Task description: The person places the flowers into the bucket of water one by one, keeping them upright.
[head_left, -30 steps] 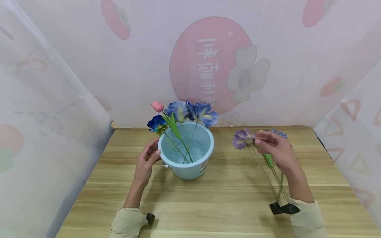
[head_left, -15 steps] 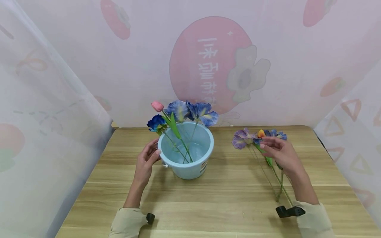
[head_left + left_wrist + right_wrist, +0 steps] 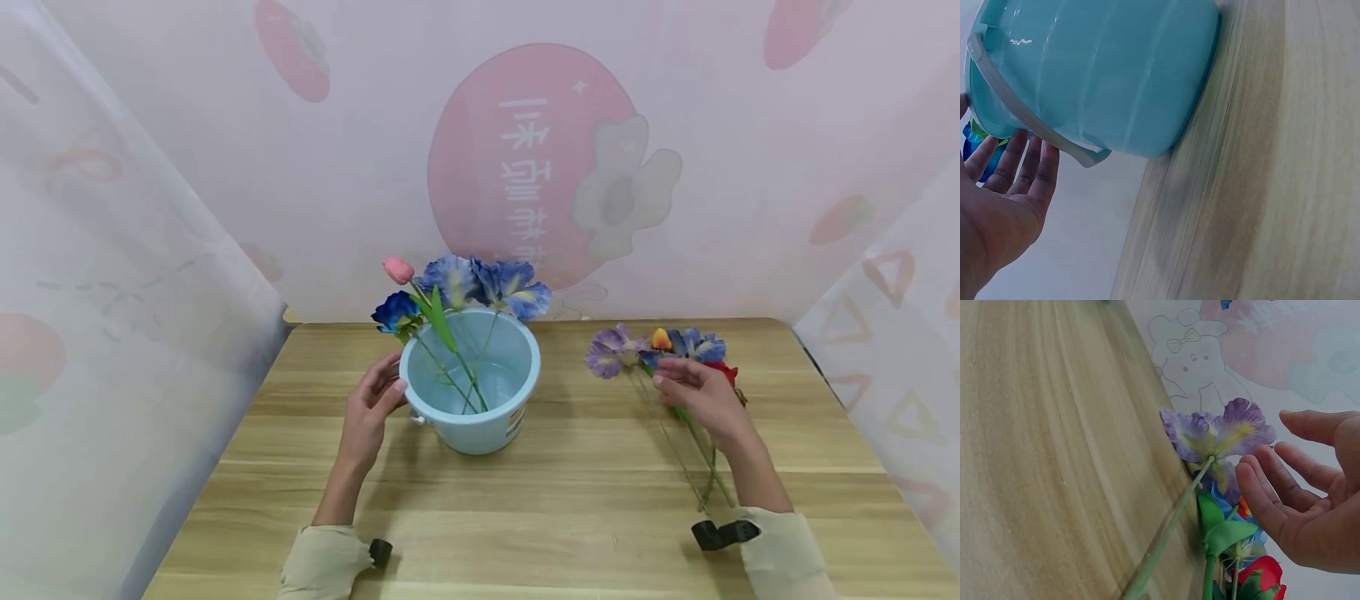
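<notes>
A light blue bucket stands on the table, holding a pink tulip, a dark blue flower and pale blue irises. My left hand rests against the bucket's left side, its fingers nearly straight beside the rim and handle in the left wrist view. On the right, my right hand hovers over a loose bunch, fingers relaxed and holding nothing. That bunch has a purple iris, an orange tulip, a blue iris and a red rose; the hand hides part of the stems.
The wooden table reaches back to a printed pink and white curtain. Similar curtains hang at both sides. Black wrist cameras are strapped to both sleeves, the right one close to the stem ends.
My right hand has drawn back slightly from the flower heads, uncovering the orange tulip and then the red rose. The left hand and the bucket stay where they were.
</notes>
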The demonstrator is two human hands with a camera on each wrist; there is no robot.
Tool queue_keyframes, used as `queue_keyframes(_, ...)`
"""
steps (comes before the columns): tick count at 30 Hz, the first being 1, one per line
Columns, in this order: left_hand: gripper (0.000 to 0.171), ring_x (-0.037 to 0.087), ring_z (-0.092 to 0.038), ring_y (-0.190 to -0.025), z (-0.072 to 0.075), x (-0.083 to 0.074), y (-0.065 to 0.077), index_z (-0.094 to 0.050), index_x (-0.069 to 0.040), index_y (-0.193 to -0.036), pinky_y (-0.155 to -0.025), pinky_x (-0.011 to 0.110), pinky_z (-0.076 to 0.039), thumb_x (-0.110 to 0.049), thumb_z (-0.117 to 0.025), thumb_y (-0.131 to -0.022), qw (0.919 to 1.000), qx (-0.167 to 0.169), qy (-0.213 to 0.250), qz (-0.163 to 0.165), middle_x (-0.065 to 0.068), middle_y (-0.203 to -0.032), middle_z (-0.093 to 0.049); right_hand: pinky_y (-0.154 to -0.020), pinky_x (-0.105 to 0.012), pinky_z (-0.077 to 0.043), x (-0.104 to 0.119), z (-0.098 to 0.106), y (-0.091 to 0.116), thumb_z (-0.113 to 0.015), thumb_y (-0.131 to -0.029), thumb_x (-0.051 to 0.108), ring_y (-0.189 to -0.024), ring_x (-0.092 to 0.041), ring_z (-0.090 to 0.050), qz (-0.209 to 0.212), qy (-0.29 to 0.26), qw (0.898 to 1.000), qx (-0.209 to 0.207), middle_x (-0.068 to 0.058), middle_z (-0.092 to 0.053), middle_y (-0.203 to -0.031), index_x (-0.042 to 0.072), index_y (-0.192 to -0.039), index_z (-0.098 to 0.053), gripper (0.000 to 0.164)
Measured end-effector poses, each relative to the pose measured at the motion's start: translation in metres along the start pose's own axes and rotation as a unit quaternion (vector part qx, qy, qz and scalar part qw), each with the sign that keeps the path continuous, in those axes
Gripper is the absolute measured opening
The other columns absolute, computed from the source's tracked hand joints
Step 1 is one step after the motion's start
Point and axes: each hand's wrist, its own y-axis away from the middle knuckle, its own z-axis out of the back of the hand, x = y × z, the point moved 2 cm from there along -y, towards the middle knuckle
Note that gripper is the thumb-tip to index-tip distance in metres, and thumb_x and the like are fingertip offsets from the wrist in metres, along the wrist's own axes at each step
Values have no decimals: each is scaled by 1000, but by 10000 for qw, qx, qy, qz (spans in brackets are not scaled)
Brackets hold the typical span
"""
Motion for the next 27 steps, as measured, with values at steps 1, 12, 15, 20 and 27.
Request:
queue_keyframes(1,49,7,-68,-122,0,0,0,-51,-5,-157,-94,26,-64,-16,-59,-111,10000,-1,-5,-1,25,-149,-59,-97,-29,-64,-1,0,-1,-65,-109,32,-109,-4,-71,-1,4,10000,8,-26,-57,-148,-1,-157,-48,61)
queue_keyframes(12,49,7,-69,-122,0,2,0,-49,-3,-158,-93,26,-64,-13,-58,-111,9998,72,114,-135,26,-149,-58,-99,-31,-63,-12,0,-3,-64,-110,23,-114,-8,-71,-129,89,9998,114,-32,-56,-149,-6,-157,-46,58)
queue_keyframes(15,49,8,-68,-123,1,2,0,-49,-3,-158,-93,26,-64,-14,-58,-111,9998,66,101,-136,26,-148,-58,-100,-33,-64,-16,1,-4,-64,-110,26,-119,-19,-73,-234,210,9994,110,-31,-57,-150,-4,-157,-48,58)
queue_keyframes(20,49,8,-68,-123,1,2,0,-50,-4,-158,-94,25,-64,-14,-58,-111,9999,53,72,-121,25,-148,-59,-96,-37,-65,-21,2,-5,-66,-109,29,-121,-31,-74,-277,269,9991,202,-33,-59,-148,-6,-154,-49,60)
queue_keyframes(27,49,7,-68,-123,0,2,0,-50,-4,-158,-93,24,-64,-14,-58,-111,9999,45,48,-119,24,-148,-59,-95,-40,-66,-23,4,-2,-67,-108,22,-121,-30,-74,-404,23,9976,553,-35,-60,-146,-9,-155,-47,59)
